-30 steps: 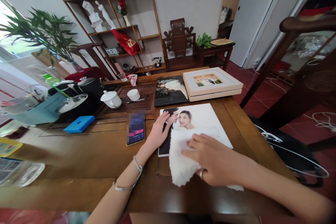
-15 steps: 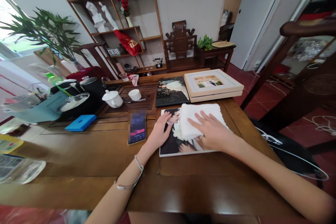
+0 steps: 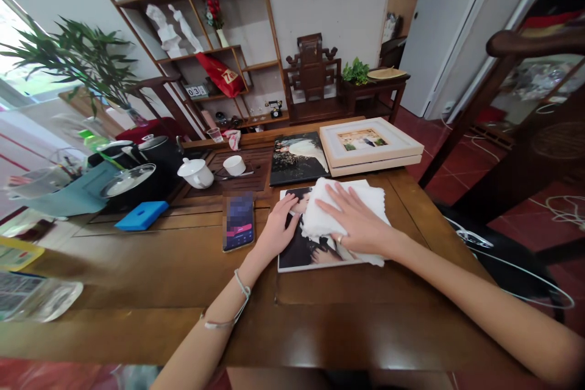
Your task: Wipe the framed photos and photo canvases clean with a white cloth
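Note:
A photo panel [image 3: 297, 256] with a printed portrait lies flat on the wooden table in front of me. My left hand [image 3: 277, 225] rests on its left side, fingers stretched out, holding nothing. On the panel's right part is a white cloth [image 3: 373, 202], partly folded and spilling past the right edge. My right hand [image 3: 359, 222] lies flat on this cloth with fingers spread, pressing it against the picture. The cloth and my right hand hide much of the portrait. A phone [image 3: 239, 225] with its screen lit lies left of my left hand.
Behind the panel lie a dark photo panel [image 3: 297, 161] and stacked white-framed pictures [image 3: 372, 152]. A white lidded cup [image 3: 195, 173], a small white bowl [image 3: 234, 164], a blue block [image 3: 141, 215] and a teal bin [image 3: 86, 192] stand leftward. A wooden chair [image 3: 512, 152] is at right.
My right hand has slid a little left with the cloth, which now covers more of the portrait and looks more rumpled. My left hand stays where it was.

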Tool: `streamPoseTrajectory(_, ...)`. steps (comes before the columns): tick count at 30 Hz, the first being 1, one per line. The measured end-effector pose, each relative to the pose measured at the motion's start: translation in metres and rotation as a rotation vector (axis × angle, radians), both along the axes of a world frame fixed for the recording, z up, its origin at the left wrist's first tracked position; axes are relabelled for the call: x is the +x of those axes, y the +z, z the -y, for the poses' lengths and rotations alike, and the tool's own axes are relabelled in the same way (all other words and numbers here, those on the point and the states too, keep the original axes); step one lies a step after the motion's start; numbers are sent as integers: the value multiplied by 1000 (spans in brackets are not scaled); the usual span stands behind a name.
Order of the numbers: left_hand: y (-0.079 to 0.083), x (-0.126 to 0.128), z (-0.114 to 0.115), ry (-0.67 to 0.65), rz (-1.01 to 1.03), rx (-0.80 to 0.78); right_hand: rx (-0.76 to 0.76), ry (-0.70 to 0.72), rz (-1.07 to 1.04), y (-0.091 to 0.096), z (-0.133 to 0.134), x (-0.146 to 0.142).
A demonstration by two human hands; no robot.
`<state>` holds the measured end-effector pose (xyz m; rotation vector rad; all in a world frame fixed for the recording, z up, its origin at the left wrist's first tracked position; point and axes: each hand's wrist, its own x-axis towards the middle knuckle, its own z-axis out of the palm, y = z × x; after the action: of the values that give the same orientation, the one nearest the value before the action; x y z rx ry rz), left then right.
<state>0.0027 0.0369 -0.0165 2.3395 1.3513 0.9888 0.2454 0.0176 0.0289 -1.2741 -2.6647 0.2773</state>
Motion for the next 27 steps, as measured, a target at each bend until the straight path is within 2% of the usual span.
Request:
streamPoseTrajectory(2, -1, 1, 0, 5, -2, 6, 25, -57, 11, -3, -6, 1)
streamPoseTrajectory(5, -2, 1, 0, 12, -13, 11, 8, -30, 41, 1, 5, -2)
streamPoseTrajectory(10, -3, -3, -1, -27, -16, -8, -47, 234, 16, 10, 48, -18)
streamPoseTrajectory(13, -3, -5, -2, -53, -17, -23, -62, 294, -12, 12, 57, -23)
streamPoseTrajectory(16, -2, -4, -2, -39, -21, -11, -77, 212, 10, 10, 42, -18)
streamPoseTrajectory(22, 0, 1, 1, 10, -32, 17, 20, -140, 68, -3, -6, 5)
streamPoseTrajectory(25, 0, 2, 2, 15, -28, 19, 37, -217, 97, -4, -7, 6)
streamPoseTrajectory(27, -1, 2, 2, 13, -18, 17, 13, -194, 112, -1, 4, 1)
